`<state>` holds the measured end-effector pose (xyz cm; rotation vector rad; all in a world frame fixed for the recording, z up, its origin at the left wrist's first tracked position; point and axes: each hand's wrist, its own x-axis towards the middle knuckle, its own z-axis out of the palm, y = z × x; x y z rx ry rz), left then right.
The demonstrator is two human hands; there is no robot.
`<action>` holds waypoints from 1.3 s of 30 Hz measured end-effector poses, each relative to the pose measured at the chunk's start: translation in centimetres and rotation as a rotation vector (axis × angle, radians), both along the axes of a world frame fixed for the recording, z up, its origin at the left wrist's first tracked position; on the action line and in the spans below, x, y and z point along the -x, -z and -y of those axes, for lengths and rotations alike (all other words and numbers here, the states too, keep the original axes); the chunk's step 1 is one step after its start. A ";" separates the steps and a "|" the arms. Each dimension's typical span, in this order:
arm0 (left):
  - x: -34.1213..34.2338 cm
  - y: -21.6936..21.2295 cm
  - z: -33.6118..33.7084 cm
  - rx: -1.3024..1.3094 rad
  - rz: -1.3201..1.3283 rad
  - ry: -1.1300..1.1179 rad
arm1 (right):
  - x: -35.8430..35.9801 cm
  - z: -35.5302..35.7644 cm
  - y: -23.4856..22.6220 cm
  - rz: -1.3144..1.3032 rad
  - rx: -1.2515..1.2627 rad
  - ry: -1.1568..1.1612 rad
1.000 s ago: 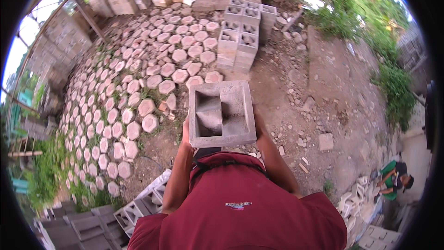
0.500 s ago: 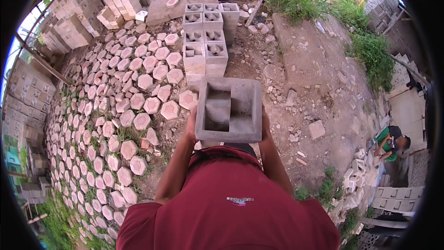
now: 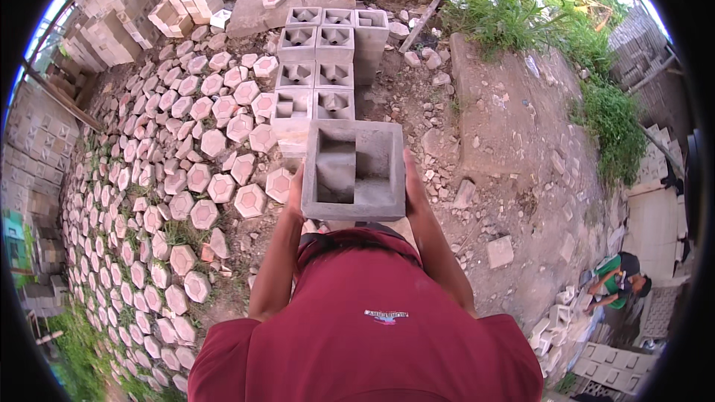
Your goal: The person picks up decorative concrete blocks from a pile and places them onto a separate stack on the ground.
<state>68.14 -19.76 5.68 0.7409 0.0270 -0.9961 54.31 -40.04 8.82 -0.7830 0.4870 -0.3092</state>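
Between both hands, held out at chest height over the dirt yard, sits a grey square hollow concrete block (image 3: pixel 354 171), its open cavity facing up and no side clearly longer. Left hand (image 3: pixel 295 192) and right hand (image 3: pixel 411 187) press flat against its opposite sides, fingers wrapped below. Compared with half a second ago, the row of stacked grey moulded blocks (image 3: pixel 319 59) lies closer ahead, touching the carried block's far edge in view.
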 end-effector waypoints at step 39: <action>-37.3 17.1 36.6 0.112 -0.564 -0.747 | -46.7 39.4 18.7 -0.604 0.210 -0.745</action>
